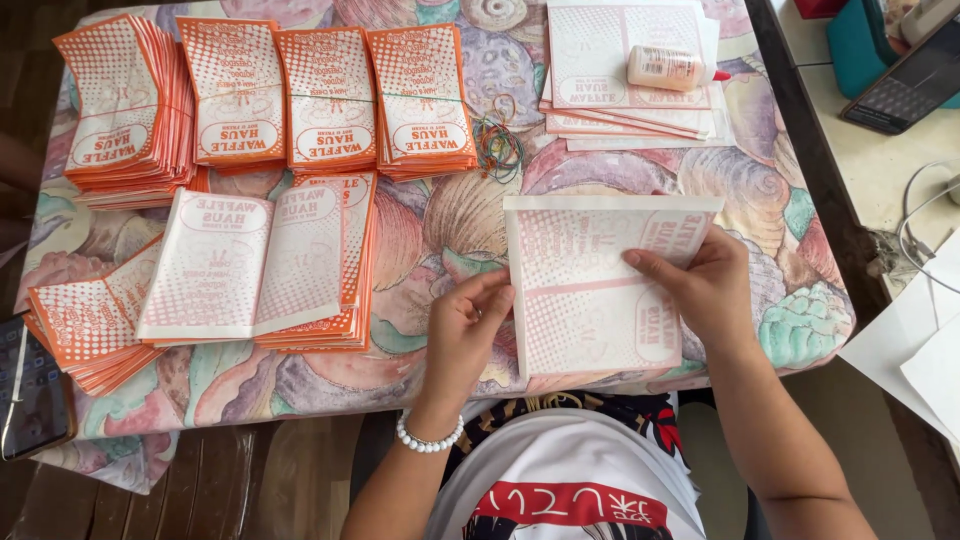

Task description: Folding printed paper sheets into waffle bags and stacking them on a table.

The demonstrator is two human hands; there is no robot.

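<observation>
Both hands grasp one printed paper sheet [595, 290] flat on the shell-patterned cloth [440, 215]; left hand [462, 335] pinches its near-left edge, right hand [700, 285] its right side, fingertips under the sheet hidden; beyond the grip, rubber bands [497, 140], orange-edged stacks [325, 95], glue bottle [668, 68] with its tip partly cut off.

Spread with a shell-patterned tablecloth [440, 215]. On it, toward the far left edge, four stacks of orange printed bags [265, 95]; near its middle, a tangle of rubber bands [497, 140]; at its far right, a glue bottle [668, 68] lying on loose flat sheets [600, 110]. Off its left edge (partly cut off), a phone [35, 390].
</observation>
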